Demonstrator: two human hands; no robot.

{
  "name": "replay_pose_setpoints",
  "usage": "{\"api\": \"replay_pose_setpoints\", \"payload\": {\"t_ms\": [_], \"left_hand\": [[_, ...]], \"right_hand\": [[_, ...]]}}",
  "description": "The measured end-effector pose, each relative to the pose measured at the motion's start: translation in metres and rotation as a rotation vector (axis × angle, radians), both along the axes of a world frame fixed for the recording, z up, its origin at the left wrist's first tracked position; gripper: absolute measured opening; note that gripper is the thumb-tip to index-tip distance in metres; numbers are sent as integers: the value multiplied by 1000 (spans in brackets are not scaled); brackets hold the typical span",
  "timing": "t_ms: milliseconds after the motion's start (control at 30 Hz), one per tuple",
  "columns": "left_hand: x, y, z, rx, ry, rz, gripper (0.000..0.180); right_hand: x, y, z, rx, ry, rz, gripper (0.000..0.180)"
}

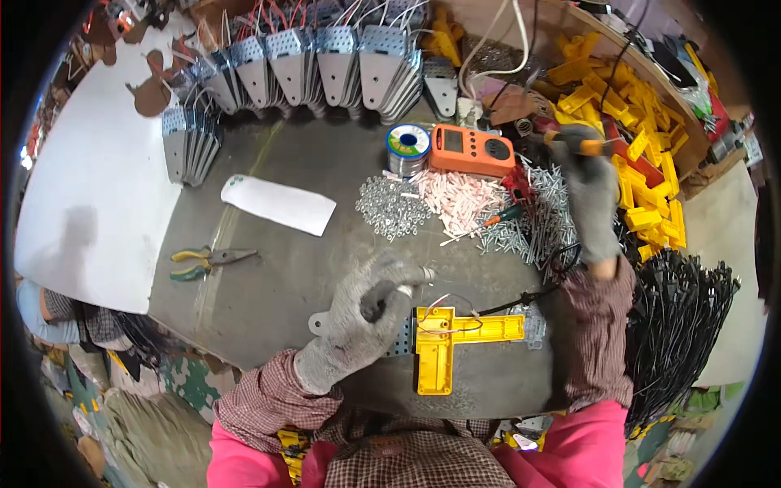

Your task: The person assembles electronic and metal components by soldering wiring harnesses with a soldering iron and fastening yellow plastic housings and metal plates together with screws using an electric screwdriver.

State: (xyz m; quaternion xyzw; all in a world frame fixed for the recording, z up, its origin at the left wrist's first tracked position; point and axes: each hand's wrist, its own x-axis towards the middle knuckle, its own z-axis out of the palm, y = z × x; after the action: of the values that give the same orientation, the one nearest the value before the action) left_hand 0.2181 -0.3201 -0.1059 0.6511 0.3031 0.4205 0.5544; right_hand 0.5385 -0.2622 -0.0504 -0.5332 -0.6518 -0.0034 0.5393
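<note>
My left hand (362, 317), in a grey glove, is over the near middle of the table with its fingers curled; whether it grips anything small is hidden. Partly beneath it lies a metal plate (399, 340) with holes. Beside that, an open yellow T-shaped plastic housing (435, 358) has thin wires (446, 302) across its top. A black cable (511, 304) runs from the housing to the right. My right hand (590, 175), gloved and blurred, is raised at the far right, closed around an orange-and-black tool handle (592, 147).
Piles of nuts (392, 208), pale pink sleeves (460, 199) and screws (521, 232) lie mid-table. Behind them are a solder spool (407, 146) and an orange meter (470, 152). Pliers (210, 259) and a white strip (277, 203) lie left. Yellow housings (643, 179) and black cables (679, 325) crowd the right.
</note>
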Motion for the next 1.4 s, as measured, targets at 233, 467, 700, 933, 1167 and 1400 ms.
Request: {"api": "replay_pose_setpoints", "payload": {"t_ms": [233,467,700,933,1167,1400], "left_hand": [[12,13,-7,-285,-86,-65,29],[12,11,-10,-224,-47,-167,32],[10,11,-15,-222,-41,-168,36],[13,9,-17,-230,-91,-162,35],[16,9,-17,-175,-46,-137,29],[6,10,-5,58,9,44,11]], "right_hand": [[-27,-36,-16,-385,1071,46,26],[-48,-31,-60,-650,1239,113,24],[-25,-36,-91,-579,862,487,27],[-13,-32,-91,-660,801,368,40],[-26,-36,-88,-418,948,572,26],[-42,-22,-70,-425,1006,-64,26]]}}
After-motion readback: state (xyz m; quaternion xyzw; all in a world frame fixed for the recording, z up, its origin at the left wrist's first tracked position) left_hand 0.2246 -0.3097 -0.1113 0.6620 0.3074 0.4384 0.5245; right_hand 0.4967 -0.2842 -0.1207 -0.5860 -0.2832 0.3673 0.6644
